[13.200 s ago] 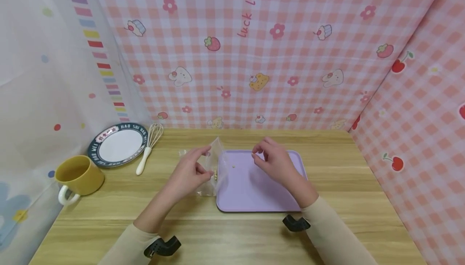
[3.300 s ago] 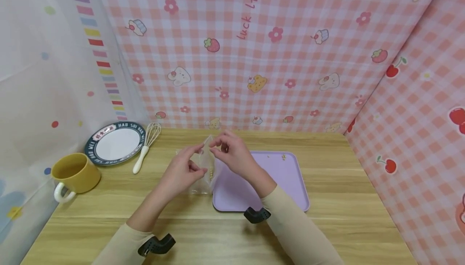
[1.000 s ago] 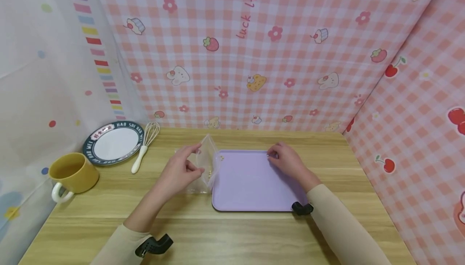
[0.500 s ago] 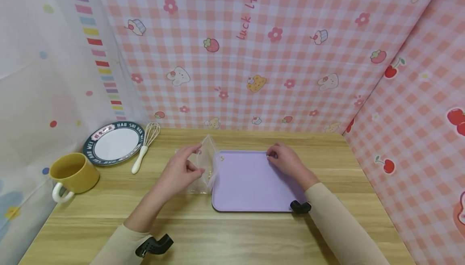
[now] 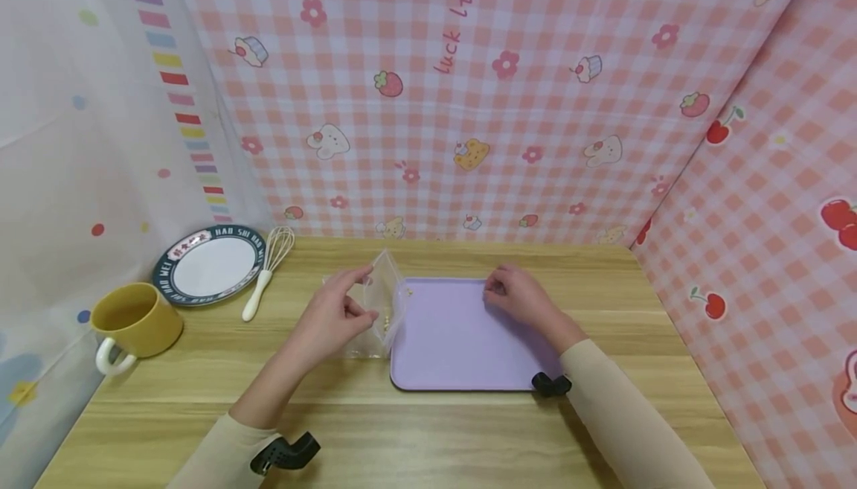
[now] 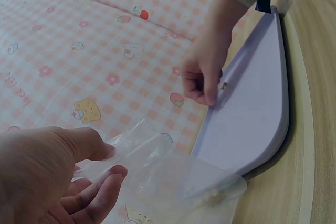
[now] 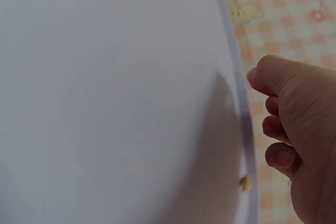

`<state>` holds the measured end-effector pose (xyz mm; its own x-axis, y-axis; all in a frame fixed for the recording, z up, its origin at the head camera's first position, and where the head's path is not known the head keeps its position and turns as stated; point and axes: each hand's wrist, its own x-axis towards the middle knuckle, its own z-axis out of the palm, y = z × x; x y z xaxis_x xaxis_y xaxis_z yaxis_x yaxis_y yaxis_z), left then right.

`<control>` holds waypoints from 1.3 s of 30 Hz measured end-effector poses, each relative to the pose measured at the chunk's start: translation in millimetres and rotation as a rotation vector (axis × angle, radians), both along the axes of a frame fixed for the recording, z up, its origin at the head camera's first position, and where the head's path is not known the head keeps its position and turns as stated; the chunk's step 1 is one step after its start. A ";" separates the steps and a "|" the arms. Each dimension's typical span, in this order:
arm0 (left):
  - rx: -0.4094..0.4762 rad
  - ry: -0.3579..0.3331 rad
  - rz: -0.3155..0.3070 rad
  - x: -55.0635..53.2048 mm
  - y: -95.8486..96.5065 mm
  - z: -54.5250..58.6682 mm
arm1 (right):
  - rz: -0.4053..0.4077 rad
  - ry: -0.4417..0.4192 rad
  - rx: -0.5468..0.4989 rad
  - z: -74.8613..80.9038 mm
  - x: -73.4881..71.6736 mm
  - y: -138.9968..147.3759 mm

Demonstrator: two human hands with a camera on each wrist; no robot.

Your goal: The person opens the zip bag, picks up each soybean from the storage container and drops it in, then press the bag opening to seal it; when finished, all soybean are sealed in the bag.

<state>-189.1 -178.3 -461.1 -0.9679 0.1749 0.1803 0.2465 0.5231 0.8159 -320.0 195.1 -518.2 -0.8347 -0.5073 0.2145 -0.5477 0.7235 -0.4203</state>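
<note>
My left hand holds a clear plastic bag at the tray's left edge, thumb and forefinger at its mouth. Small yellow pieces lie low in the bag, blurred in the left wrist view. At the far edge of the lilac tray is my right hand, fingers curled and thumb tip against the forefinger; whatever may be between them is hidden. A few yellow bits sit in the tray's far left corner. Another yellow bit lies along the far rim in the right wrist view.
To the left, a yellow mug with a white handle stands before a dark-rimmed plate. A whisk lies between plate and bag. Patterned cloth hangs behind the wooden table.
About three seconds ago my right hand was at the bag's mouth; it then crossed to the tray's far edge. In the last half second it shifted slightly left. My left hand stays put.
</note>
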 end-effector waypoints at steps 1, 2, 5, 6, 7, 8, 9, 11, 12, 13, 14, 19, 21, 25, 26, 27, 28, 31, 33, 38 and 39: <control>0.000 0.000 0.000 0.0 0.1 0.0 | 0.012 0.011 -0.011 2.0 1.3 -2.4; -0.002 0.000 0.000 0.0 0.1 0.2 | 0.022 0.023 -0.020 4.3 2.6 -5.2; -0.005 -0.005 0.003 -0.1 0.3 0.4 | 0.038 0.049 -0.054 11.7 7.0 -15.6; -0.007 -0.007 0.002 -0.1 0.2 0.3 | 0.043 0.053 -0.074 14.2 8.8 -19.5; -0.008 -0.007 0.003 -0.1 0.2 0.4 | 0.046 0.054 -0.098 17.3 10.9 -24.1; -0.009 -0.008 0.005 0.1 0.4 0.7 | 0.049 0.053 -0.132 20.4 13.1 -28.9; -0.008 -0.010 0.006 0.2 0.7 1.1 | 0.053 0.050 -0.168 23.3 15.5 -34.0; -0.008 -0.012 0.005 0.1 1.2 1.7 | 0.063 0.047 -0.243 29.8 20.5 -44.9; -0.006 -0.012 0.004 0.2 1.5 2.1 | 0.073 0.045 -0.284 33.2 22.9 -50.8; -0.005 -0.009 0.002 0.0 1.7 2.3 | 0.086 0.045 -0.317 36.7 25.4 -56.7; -0.004 -0.010 0.001 0.1 2.1 2.6 | 0.099 0.050 -0.346 39.3 27.6 -62.2; -0.002 -0.015 -0.002 -0.1 3.2 2.2 | 0.149 0.084 -0.416 49.8 39.8 -88.7; 0.002 -0.020 -0.002 0.0 3.6 1.9 | 0.163 0.107 -0.430 51.6 44.4 -98.7; 0.006 -0.022 -0.007 0.0 3.8 1.3 | 0.207 0.142 -0.463 53.2 52.6 -117.3; 0.007 -0.022 -0.007 0.0 3.8 1.3 | 0.221 0.147 -0.472 53.7 54.6 -121.5; 0.007 -0.022 -0.008 0.1 3.6 1.1 | 0.233 0.152 -0.477 54.1 56.3 -125.6; 0.007 -0.022 -0.009 0.0 3.5 1.0 | 0.244 0.155 -0.481 54.9 58.3 -129.3; 0.002 -0.022 -0.010 0.0 3.1 0.5 | 0.272 0.165 -0.482 57.6 63.2 -138.1; -0.001 -0.025 -0.009 0.0 2.8 0.2 | 0.279 0.169 -0.478 59.3 65.5 -142.4; -0.006 -0.031 -0.002 0.1 2.6 0.5 | 0.277 0.161 -0.464 62.6 68.5 -148.6; -0.005 -0.031 -0.002 0.1 2.6 0.7 | 0.277 0.158 -0.460 63.0 68.6 -149.4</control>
